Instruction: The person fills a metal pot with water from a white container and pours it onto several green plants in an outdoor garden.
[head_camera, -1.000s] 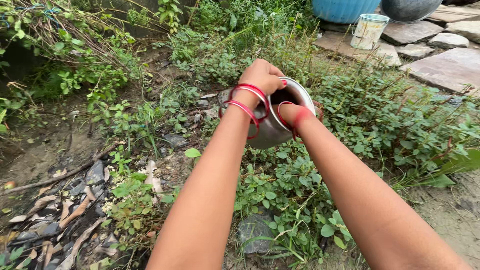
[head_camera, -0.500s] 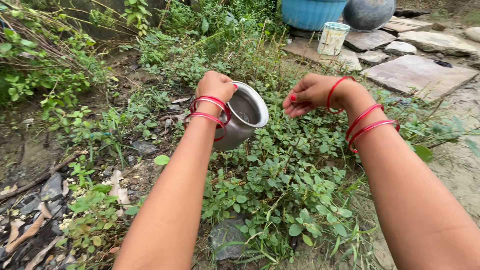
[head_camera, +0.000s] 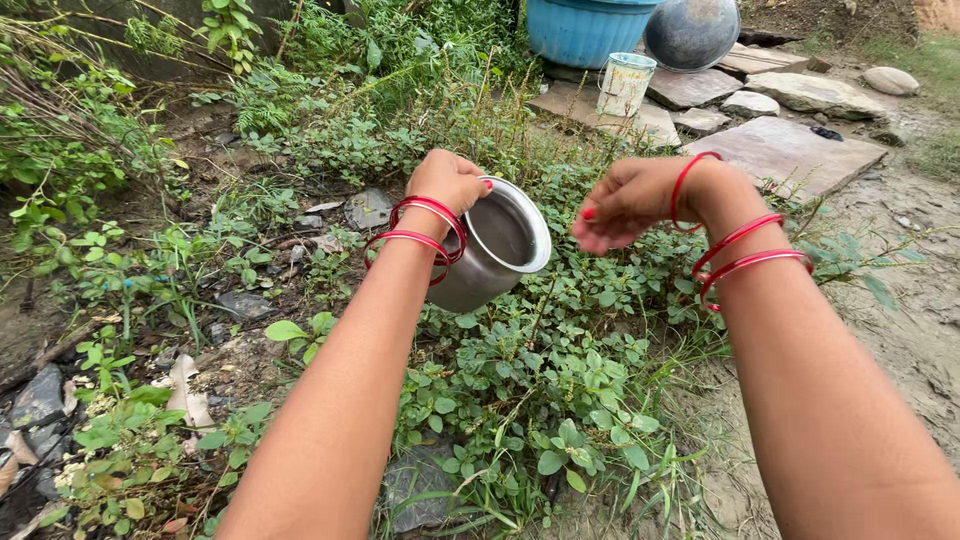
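My left hand (head_camera: 447, 181) grips the rim of a small round steel pot (head_camera: 492, 260), held tilted above green weeds with its mouth turned to the right. Red bangles ring that wrist. My right hand (head_camera: 627, 202) hangs in the air just right of the pot's mouth, holding nothing, fingers loosely curled and drooping, red bangles on its wrist too. The inside of the pot looks wet and grey.
Low leafy plants (head_camera: 540, 380) cover the ground under my arms. A blue tub (head_camera: 585, 28), a dark round pot (head_camera: 692, 32) and a small white bucket (head_camera: 624, 84) stand on flat stones (head_camera: 790, 150) at the back. Bare dirt lies to the right.
My right hand, which was inside the pot a second ago, has come out and moved to the right. The left hand keeps hold of the pot. The view has shifted right.
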